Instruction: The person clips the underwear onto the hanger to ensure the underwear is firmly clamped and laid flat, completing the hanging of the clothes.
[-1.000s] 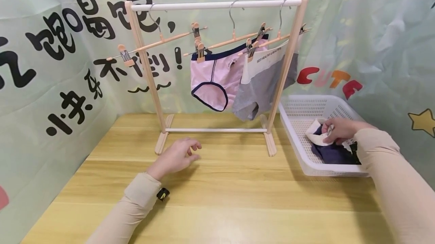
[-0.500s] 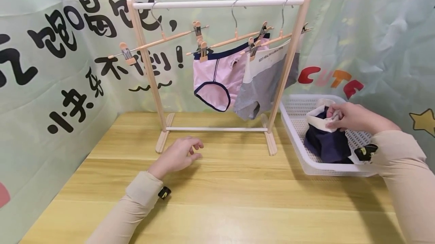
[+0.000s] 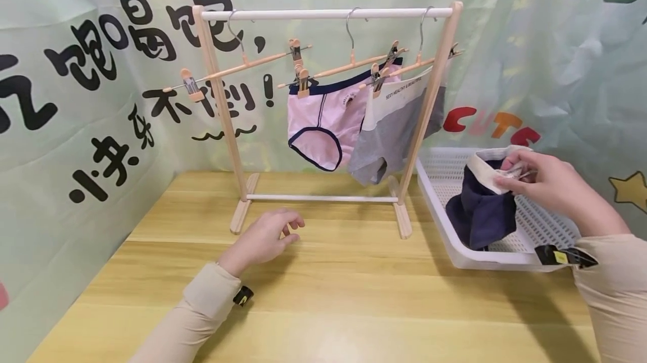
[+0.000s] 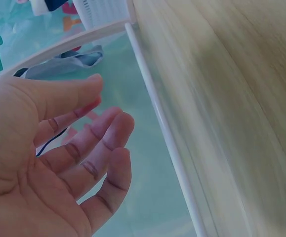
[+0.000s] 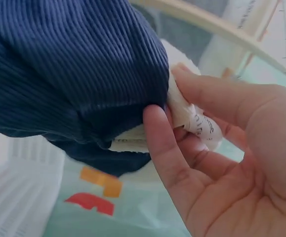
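My right hand (image 3: 561,189) pinches the white waistband of a pair of navy underpants (image 3: 487,217) over the white basket (image 3: 450,250) on the right. In the right wrist view, the ribbed navy cloth (image 5: 78,69) droops to the left of the fingers, and a printed part of the white band (image 5: 202,126) pokes out between them. My left hand (image 3: 265,239) is nearest the left foot of the wooden rack (image 3: 224,110), its fingers loosely bent with nothing in them. The left wrist view shows the same relaxed hand (image 4: 59,148) near the rack's lower bar (image 4: 157,113).
From the rack's top rail (image 3: 313,14) hang pink underpants (image 3: 315,113) and grey-and-white underpants (image 3: 386,132), each clipped to a hanger. A bare clip hanger (image 3: 247,63) hangs at the left. Behind the wooden table (image 3: 323,295) is a printed curtain (image 3: 101,9).
My right hand has lifted the navy underpants up from the basket's bottom and drawn back to the right, so more of the cloth hangs down. The left hand has hardly moved.
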`<action>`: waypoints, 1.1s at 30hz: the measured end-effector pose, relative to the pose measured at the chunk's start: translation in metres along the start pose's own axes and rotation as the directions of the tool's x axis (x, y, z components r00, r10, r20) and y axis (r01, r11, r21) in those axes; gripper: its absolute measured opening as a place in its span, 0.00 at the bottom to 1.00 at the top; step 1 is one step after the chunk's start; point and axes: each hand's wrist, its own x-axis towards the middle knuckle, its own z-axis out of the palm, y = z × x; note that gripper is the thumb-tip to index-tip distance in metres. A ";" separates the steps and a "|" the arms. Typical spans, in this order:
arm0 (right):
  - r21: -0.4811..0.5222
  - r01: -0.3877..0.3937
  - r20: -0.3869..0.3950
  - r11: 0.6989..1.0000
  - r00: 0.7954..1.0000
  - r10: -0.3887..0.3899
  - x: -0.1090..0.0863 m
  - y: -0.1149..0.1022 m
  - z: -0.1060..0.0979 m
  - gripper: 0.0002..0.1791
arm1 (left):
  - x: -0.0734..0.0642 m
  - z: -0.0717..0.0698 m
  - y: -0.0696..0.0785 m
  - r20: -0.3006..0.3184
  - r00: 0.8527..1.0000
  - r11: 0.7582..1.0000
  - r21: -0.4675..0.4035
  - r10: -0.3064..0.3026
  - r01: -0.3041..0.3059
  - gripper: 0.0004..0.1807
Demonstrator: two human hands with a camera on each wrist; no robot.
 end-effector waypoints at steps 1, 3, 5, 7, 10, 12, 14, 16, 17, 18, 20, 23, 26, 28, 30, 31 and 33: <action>0.016 -0.013 -0.015 1.000 1.000 0.013 -0.003 -0.002 -0.001 0.18 | 0.000 0.000 0.001 0.001 1.000 1.000 0.000 0.000 0.000 0.11; 0.059 -0.042 -0.048 0.997 0.998 0.045 -0.008 -0.006 -0.003 0.20 | 0.000 0.001 0.002 -0.003 1.000 1.000 -0.003 0.000 0.000 0.11; 0.112 -0.069 -0.078 0.991 0.994 0.078 -0.013 -0.010 -0.007 0.22 | 0.001 0.001 0.004 -0.008 1.000 1.000 -0.008 0.002 -0.002 0.11; 0.154 -0.080 -0.116 0.985 0.988 0.098 -0.018 -0.015 -0.010 0.22 | 0.003 0.002 0.006 -0.010 1.000 1.000 -0.013 0.011 -0.011 0.11; 0.218 -0.067 -0.173 0.974 0.979 0.106 -0.024 -0.025 -0.010 0.20 | 0.004 0.002 0.007 -0.010 0.999 0.999 -0.017 0.034 -0.034 0.10; 0.261 -0.046 -0.210 0.964 0.972 0.103 -0.027 -0.035 -0.010 0.18 | 0.003 0.003 0.007 -0.010 0.999 0.999 -0.021 0.041 -0.041 0.09; 0.311 -0.009 -0.251 0.950 0.964 0.091 -0.029 -0.046 -0.009 0.16 | 0.003 0.003 0.007 -0.014 0.999 0.999 -0.025 0.042 -0.042 0.09; 0.361 0.029 -0.288 0.932 0.954 0.081 -0.030 -0.060 -0.008 0.15 | 0.002 0.002 0.008 -0.020 0.999 0.999 -0.035 0.035 -0.035 0.09; 0.384 0.053 -0.306 0.922 0.949 0.073 -0.030 -0.066 -0.008 0.14 | 0.002 0.001 0.008 -0.026 0.999 0.999 -0.035 0.035 -0.036 0.09; 0.409 0.084 -0.326 0.909 0.944 0.059 -0.030 -0.073 -0.006 0.14 | 0.001 0.000 0.009 -0.030 0.999 0.999 -0.041 0.033 -0.034 0.08; 0.441 0.140 -0.356 0.887 0.934 0.030 -0.030 -0.086 -0.003 0.13 | 0.001 -0.001 0.010 -0.040 0.999 0.998 -0.049 0.032 -0.034 0.08; 0.460 0.221 -0.386 0.860 0.922 -0.030 -0.029 -0.103 0.004 0.14 | 0.000 -0.004 0.013 -0.049 0.998 0.998 -0.058 0.034 -0.037 0.07; 0.470 0.282 -0.382 0.837 0.919 -0.095 -0.026 -0.118 0.014 0.14 | 0.000 -0.007 0.015 -0.055 0.998 0.997 -0.062 0.037 -0.041 0.07; 0.474 0.305 -0.360 0.826 0.923 -0.135 -0.024 -0.129 0.022 0.14 | 0.001 -0.008 0.016 -0.054 0.998 0.997 -0.067 0.039 -0.043 0.07; 0.470 0.320 -0.327 0.823 0.929 -0.174 -0.021 -0.140 0.032 0.13 | 0.001 -0.008 0.017 -0.055 0.998 0.996 -0.073 0.038 -0.042 0.07; 0.472 0.325 -0.307 0.819 0.932 -0.194 -0.018 -0.146 0.037 0.13 | 0.001 -0.009 0.017 -0.056 0.998 0.996 -0.075 0.037 -0.041 0.07; 0.466 0.322 -0.259 0.824 0.940 -0.221 -0.014 -0.158 0.049 0.12 | 0.000 -0.010 0.017 -0.060 0.998 0.995 -0.086 0.036 -0.041 0.07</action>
